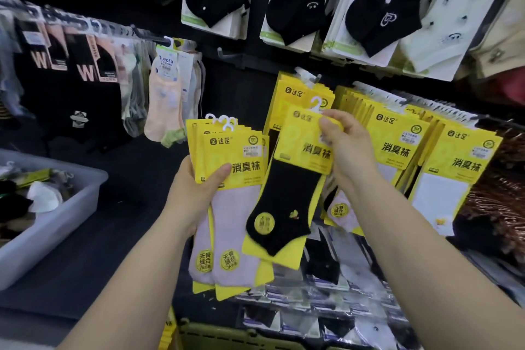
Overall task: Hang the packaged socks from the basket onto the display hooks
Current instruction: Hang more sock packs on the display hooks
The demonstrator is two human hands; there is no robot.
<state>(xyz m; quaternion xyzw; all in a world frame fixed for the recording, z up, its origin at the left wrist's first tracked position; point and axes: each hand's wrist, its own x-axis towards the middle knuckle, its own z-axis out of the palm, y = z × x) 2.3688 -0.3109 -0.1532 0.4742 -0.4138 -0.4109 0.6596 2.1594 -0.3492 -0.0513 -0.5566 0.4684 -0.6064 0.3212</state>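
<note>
While left hand (pixel 199 187) clutches the spare stack (pixel 230 156), right hand (pixel 345 148) pinches the black-sock pack (pixel 295 179); best tilt its hanger loop (pixel 316 102) toward twelve o'clock onto the hook (pixel 311 77).

Shop, sock section: dark display wall (pixel 235 85) with hooks (pixel 227 54) carrying rows of packaged socks (pixel 397 145); grey basket (pixel 54 224) of loose stock at left.

Basket (pixel 71 207) sits left — hooked sock packs (pixel 403 145) hang right.
</note>
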